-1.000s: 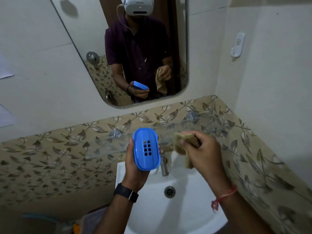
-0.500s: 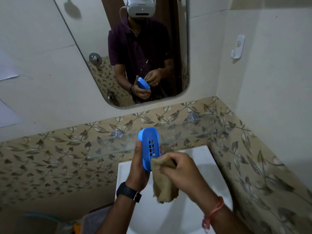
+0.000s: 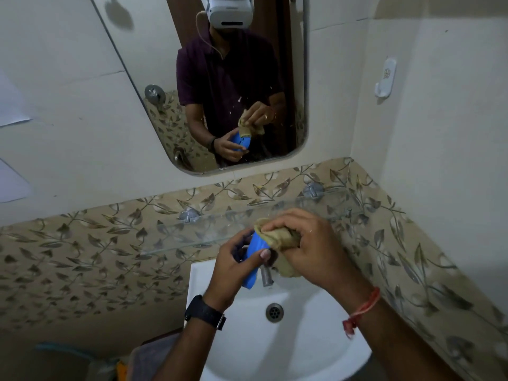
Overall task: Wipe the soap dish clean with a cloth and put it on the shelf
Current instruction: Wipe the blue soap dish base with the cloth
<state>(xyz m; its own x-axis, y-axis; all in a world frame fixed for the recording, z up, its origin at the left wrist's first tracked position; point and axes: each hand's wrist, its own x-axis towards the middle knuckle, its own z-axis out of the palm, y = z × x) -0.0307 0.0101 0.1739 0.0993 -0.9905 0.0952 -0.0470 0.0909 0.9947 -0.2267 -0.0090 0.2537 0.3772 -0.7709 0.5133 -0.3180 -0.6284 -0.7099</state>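
Note:
My left hand (image 3: 236, 266) grips the blue plastic soap dish (image 3: 254, 261) edge-on above the white sink, thumb across its side. Much of the dish is hidden by my fingers and the cloth. My right hand (image 3: 308, 246) is closed around a bunched tan cloth (image 3: 277, 236), which is pressed over the top end of the dish. The clear glass shelf (image 3: 192, 229) runs along the leaf-patterned tile band just behind both hands, held by metal brackets.
A white basin (image 3: 316, 339) with a metal drain (image 3: 274, 312) lies under my hands, and the tap spout (image 3: 266, 276) pokes out below the dish. A mirror (image 3: 154, 64) hangs above. A white wall hook (image 3: 386, 78) is on the right wall.
My right hand has carried the cloth from beside the dish onto its upper end. The left hand has turned the dish from facing me to edge-on and lowered it slightly.

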